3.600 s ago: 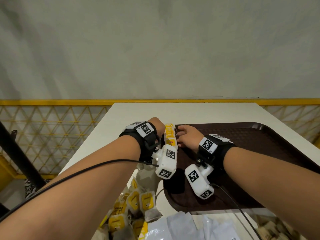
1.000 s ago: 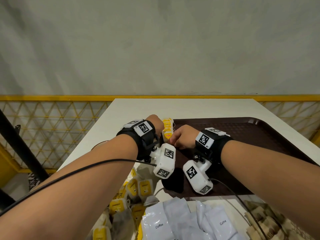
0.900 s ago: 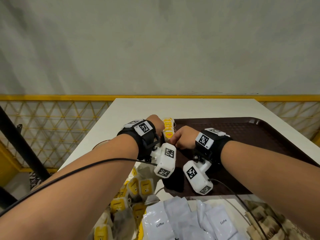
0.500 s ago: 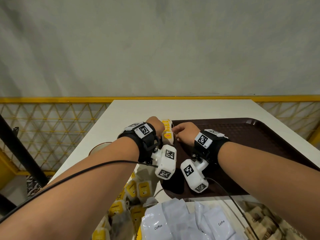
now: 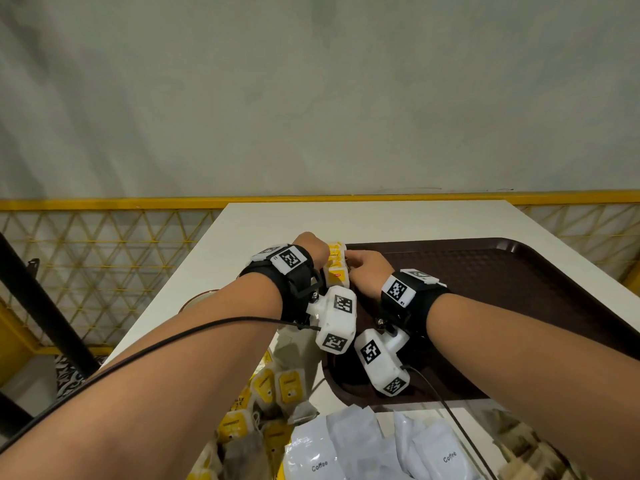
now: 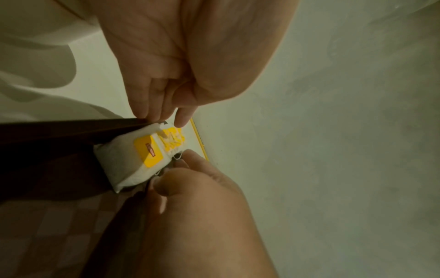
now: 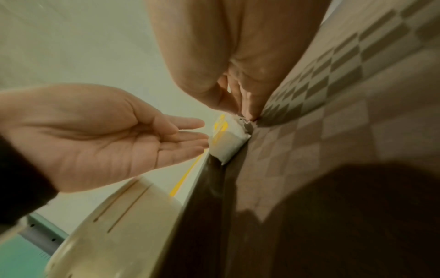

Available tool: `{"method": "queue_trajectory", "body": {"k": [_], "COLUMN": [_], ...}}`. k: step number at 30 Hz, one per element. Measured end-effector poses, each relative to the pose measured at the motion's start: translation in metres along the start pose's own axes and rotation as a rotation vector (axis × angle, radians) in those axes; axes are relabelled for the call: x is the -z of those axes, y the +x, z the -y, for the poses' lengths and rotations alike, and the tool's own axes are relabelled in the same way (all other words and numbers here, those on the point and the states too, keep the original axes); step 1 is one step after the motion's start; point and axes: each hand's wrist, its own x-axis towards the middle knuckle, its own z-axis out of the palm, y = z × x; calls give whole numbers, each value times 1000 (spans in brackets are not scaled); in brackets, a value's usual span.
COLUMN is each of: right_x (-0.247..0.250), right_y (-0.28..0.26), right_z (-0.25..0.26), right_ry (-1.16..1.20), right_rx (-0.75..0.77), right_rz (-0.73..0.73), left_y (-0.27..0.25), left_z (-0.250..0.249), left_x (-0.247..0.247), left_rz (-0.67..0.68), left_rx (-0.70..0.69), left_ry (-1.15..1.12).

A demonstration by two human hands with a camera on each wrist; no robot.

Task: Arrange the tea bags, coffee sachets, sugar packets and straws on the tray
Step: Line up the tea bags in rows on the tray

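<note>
Both hands flank the tea bags (image 5: 335, 268), straight left fingers (image 7: 188, 131) touching.

tea bags (image 6: 133, 161) stacked at tray (image 6: 47, 129) edge | left hand (image 6: 166, 65) fingertips touching | right hand (image 6: 197, 206) pinching

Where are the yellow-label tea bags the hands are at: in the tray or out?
In. The tea bags sit in a row inside the tray, against its left rim.
</note>
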Motion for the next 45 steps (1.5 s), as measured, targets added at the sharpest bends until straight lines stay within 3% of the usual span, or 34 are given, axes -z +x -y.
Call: {"method": "queue_trajectory", "body": {"k": [1, 3, 4, 6, 7, 10, 12, 14, 18, 23, 25, 27, 29, 31, 34, 37, 40, 45], "right_x": [0, -2, -3, -4, -4, -2, -1, -3, -4, -3, 1, 10, 19, 25, 28, 14, -7, -36], "right_y": [3, 5, 6, 3, 3, 7, 7, 8, 11, 16, 13, 2, -14, -33, -73, -110, -129, -123], "right_z": [0, -1, -1, -1, -2, -3, -2, -3, -8, -10, -10, -1, 10, 17, 35, 50, 59, 65], "right_ry": [-3, 33, 61, 84, 86, 81, 58, 60, 62, 37, -21, -88, -109, -122, -167, -456, -700, -767], "right_rx": [-5, -31, -36, -31, -27, -2, -14, -5, 48, 38, 35, 46, 47, 51, 90, 213, 351, 416], "right_rz": [-7, 19, 41, 80, 89, 108, 123, 135, 121, 132, 93, 79, 105, 150, 338, 535, 574, 549], "left_y": [0, -5, 3, 6, 1, 2, 0, 6, 7, -1, -12, -26, -53, -84, -128, -155, -169, -177], "left_z": [-1, -3, -1, -5, -8, -6, -7, -6, -9, -7, -10, -14, -19, -15, 2, 27, 45, 58], "left_x": [1, 1, 1, 0, 0, 2, 1, -4, -3, 2, 6, 10, 23, 39, 60, 71, 71, 71], "left_rz": [24, -3, 23, 25, 1, -15, -26, 10, -53, -67, -11, -1, 13, 165, 323, 337, 312, 208], "left_rx": [-75, -77, -68, 103, 99, -44, -35, -24, 100, -118, -120, -64, -168, -226, -260, -317, -335, -306], "left_ry": [183, 380, 296, -100, -150, 159, 189, 153, -44, 245, 157, -132, -255, -252, -33, 402, 617, 663]}}
